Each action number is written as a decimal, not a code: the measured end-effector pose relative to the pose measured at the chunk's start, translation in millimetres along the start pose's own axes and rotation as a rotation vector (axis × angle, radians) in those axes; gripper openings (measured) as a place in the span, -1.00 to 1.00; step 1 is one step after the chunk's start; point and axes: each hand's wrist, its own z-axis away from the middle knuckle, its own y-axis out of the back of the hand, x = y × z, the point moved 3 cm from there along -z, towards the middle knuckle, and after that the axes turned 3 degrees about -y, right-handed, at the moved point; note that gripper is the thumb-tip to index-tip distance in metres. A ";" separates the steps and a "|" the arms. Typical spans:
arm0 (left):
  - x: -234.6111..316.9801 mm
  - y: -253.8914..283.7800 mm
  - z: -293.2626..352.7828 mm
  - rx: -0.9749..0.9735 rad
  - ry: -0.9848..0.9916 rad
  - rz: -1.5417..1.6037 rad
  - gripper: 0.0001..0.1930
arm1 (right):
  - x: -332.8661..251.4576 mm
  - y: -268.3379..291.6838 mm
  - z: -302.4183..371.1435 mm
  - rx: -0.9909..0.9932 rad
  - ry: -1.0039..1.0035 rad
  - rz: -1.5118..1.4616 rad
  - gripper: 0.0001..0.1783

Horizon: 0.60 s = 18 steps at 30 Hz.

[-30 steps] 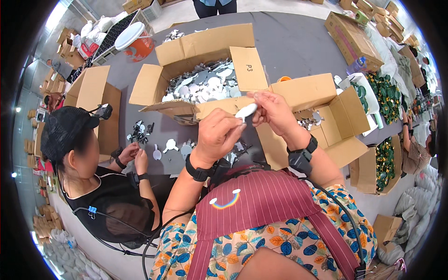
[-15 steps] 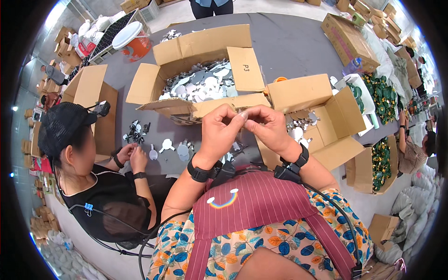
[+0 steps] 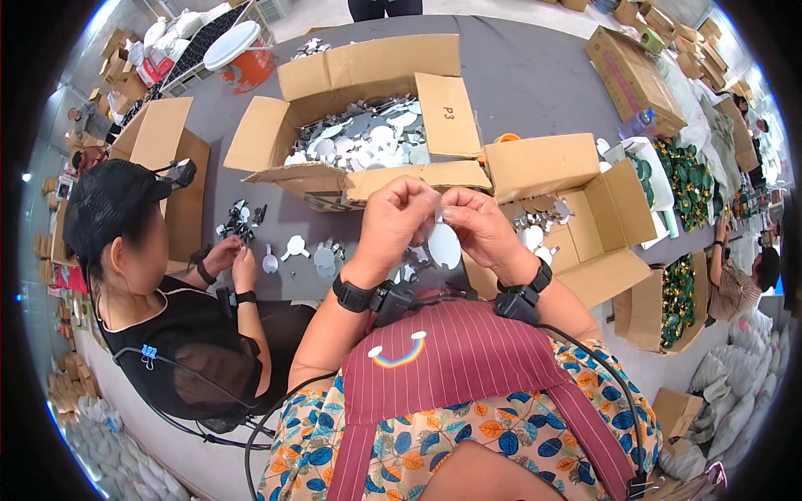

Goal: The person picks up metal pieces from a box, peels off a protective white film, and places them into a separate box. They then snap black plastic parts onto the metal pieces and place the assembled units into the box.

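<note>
A pale, round disc with a narrow tab (image 3: 444,245) hangs below my fingertips, in front of my chest. My right hand (image 3: 479,224) pinches it by the tab at its top. Close beside that, the fingers of my left hand (image 3: 396,224) are pressed together at the tab's upper end; whatever they grip is too small to make out. Beyond my hands stands an open cardboard box (image 3: 368,71) heaped with similar silvery pieces (image 3: 368,138). To the right, a smaller open carton (image 3: 618,204) holds more discs (image 3: 535,219). Other discs lie on the table under my left forearm.
At left a co-worker (image 3: 138,309) handles small parts beside a dark pile (image 3: 241,219). Loose tabbed pieces (image 3: 296,247) lie between us on the grey table (image 3: 526,75). An orange bucket (image 3: 248,73) stands at the back left. Green and gold items (image 3: 681,179) fill the right side.
The disc has come into view, hanging below my fingers. My fingertips, touching before, are now slightly apart, and the left hand has tilted.
</note>
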 end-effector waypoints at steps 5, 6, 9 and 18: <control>-15.5 1.1 -1.3 -0.052 -0.044 0.157 -0.88 | 3.4 -3.0 -2.3 -0.011 -0.109 -0.176 -0.88; -17.8 1.1 -1.2 -0.057 -0.045 0.220 -0.89 | 4.9 -1.7 -2.4 -0.022 -0.143 -0.209 -0.87; -17.6 -2.7 -1.2 -0.066 -0.100 0.234 -0.90 | 3.7 -2.5 -1.3 0.014 -0.126 -0.217 -0.86; -16.5 0.5 -2.3 -0.087 -0.078 0.268 -0.93 | 4.8 -1.0 -2.3 0.063 -0.090 -0.214 -0.87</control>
